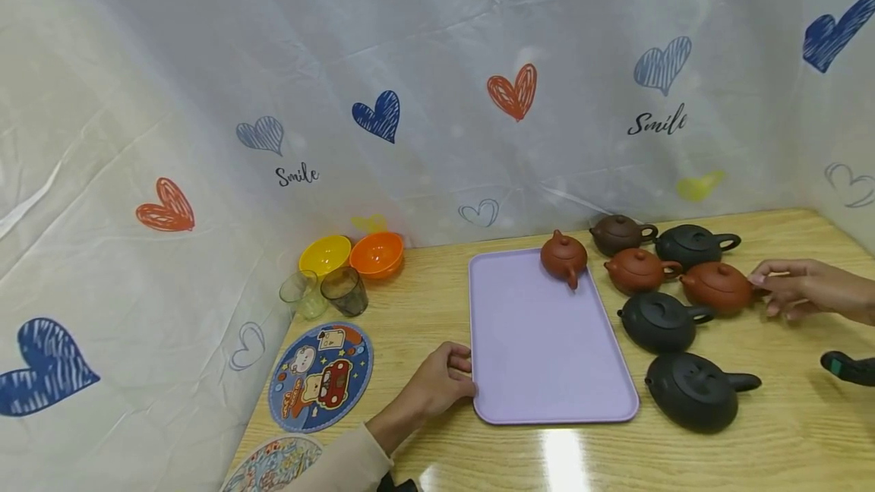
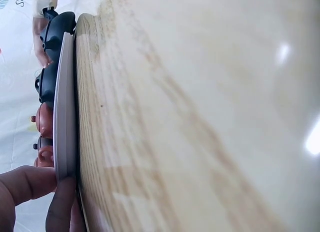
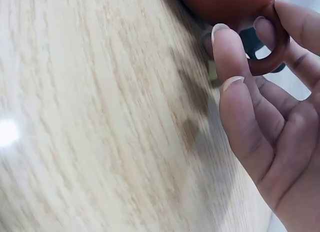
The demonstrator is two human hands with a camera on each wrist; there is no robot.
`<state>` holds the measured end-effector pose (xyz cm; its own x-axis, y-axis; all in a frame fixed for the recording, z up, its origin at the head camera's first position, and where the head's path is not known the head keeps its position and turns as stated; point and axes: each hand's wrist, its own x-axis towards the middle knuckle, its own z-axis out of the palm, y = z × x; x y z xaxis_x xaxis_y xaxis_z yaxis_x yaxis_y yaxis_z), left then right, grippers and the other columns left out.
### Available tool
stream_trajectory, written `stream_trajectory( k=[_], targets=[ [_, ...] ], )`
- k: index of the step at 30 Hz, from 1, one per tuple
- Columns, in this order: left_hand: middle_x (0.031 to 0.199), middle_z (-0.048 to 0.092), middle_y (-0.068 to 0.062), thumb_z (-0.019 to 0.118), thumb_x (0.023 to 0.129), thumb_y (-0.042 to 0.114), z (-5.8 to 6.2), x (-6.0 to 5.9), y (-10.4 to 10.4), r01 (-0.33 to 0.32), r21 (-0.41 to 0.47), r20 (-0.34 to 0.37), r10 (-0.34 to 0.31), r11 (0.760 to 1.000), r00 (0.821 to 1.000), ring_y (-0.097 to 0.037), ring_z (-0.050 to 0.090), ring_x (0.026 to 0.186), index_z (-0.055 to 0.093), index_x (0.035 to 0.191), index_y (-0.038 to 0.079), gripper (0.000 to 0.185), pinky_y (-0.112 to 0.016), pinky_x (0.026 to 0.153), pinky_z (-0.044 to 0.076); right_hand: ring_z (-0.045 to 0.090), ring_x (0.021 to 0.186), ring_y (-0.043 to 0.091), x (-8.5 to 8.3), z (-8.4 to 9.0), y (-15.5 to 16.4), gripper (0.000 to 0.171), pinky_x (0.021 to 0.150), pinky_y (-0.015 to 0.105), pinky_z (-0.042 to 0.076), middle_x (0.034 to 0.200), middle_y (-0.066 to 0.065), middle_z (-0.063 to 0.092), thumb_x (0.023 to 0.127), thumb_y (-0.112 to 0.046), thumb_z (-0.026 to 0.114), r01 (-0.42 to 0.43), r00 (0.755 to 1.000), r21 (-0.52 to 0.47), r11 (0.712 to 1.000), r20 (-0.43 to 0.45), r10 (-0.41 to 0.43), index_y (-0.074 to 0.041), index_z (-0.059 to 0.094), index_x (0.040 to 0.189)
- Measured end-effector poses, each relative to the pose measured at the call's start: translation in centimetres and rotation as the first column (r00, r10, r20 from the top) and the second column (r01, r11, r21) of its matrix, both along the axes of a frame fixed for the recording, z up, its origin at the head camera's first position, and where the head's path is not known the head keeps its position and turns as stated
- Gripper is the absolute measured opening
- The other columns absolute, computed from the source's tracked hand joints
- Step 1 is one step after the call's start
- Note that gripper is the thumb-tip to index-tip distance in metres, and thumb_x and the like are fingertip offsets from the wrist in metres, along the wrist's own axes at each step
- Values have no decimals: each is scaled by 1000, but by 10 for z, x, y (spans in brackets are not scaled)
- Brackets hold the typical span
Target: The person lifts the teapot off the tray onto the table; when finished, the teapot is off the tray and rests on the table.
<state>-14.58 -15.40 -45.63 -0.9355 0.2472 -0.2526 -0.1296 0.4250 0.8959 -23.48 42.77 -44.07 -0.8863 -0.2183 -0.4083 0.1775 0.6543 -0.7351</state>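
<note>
My left hand (image 1: pixel 444 380) pinches the left rim of a lilac tray (image 1: pixel 543 348), low on that side. The left wrist view shows thumb and fingers on either side of the tray's edge (image 2: pixel 65 117). At the right, my right hand (image 1: pixel 803 291) holds a reddish-brown teapot (image 1: pixel 714 288) by its handle. In the right wrist view a finger passes through the handle loop (image 3: pixel 267 65), with the thumb at its top. Another reddish-brown teapot (image 1: pixel 562 255) sits in the tray's far right corner, its handle toward me.
Right of the tray stand a dark brown teapot (image 1: pixel 618 235), a red-brown teapot (image 1: pixel 634 272) and several black teapots (image 1: pixel 693 393). At left are yellow (image 1: pixel 324 255) and orange bowls (image 1: pixel 377 255), two glasses (image 1: pixel 345 292) and round patterned mats (image 1: pixel 321 376). A black strap-like object (image 1: pixel 848 368) shows at right.
</note>
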Motion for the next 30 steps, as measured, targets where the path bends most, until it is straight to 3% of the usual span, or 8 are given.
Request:
stream_trajectory(
  k=[8,12,15,18,24,27,30],
  targets=[
    [109,59,-12,73,75,-1,3,1,1,-1,4,-7,1,1000,1000,-19,62,91,52,129,-3,58,-34,78,57,65,81,15,4,1,-3,51,69,32,55,104,6,63,107,-42,43,25,997,98,995,-75,-17,4,51,127],
    [108,59,-12,73,75,-2,4,2,1,0,8,-4,0,1000,1000,-19,62,91,52,129,-3,57,-34,78,56,67,78,15,7,5,-6,61,67,33,56,104,11,67,106,-44,42,69,987,137,988,-150,-49,11,45,131],
    [108,59,-12,73,76,-1,3,2,1,5,4,-2,-5,1000,1000,-19,61,91,52,129,-3,57,-34,77,56,66,75,14,8,9,-6,59,65,33,56,98,-9,69,107,-42,42,125,965,123,985,-246,-91,12,46,130],
    [109,59,-12,73,76,-2,2,1,2,9,-1,-4,-9,1000,1000,-19,61,91,52,129,-3,57,-34,77,56,64,72,13,7,17,-10,57,63,31,54,90,-30,59,107,-41,42,156,941,100,983,-317,-117,12,47,129],
    [108,59,-13,73,75,-2,4,1,1,7,2,-5,-7,1000,1000,-19,62,91,51,129,-5,58,-34,78,57,63,73,14,4,46,-41,49,64,32,55,93,-21,61,105,-39,49,113,929,79,990,-362,-77,5,55,124],
    [107,58,-13,72,75,-3,6,1,1,7,7,-1,-7,1000,1000,-19,62,89,51,128,-6,58,-33,77,57,65,74,17,4,56,-63,39,64,32,55,92,-27,62,104,-35,52,69,922,33,997,-384,-51,-1,61,120],
    [107,58,-13,72,75,-3,5,1,1,8,6,3,-8,1000,1000,-18,61,89,51,128,-6,57,-32,77,57,65,72,21,2,63,-86,35,64,33,55,95,-23,66,104,-32,53,20,921,-6,1000,-388,-21,-1,63,118]
  ],
)
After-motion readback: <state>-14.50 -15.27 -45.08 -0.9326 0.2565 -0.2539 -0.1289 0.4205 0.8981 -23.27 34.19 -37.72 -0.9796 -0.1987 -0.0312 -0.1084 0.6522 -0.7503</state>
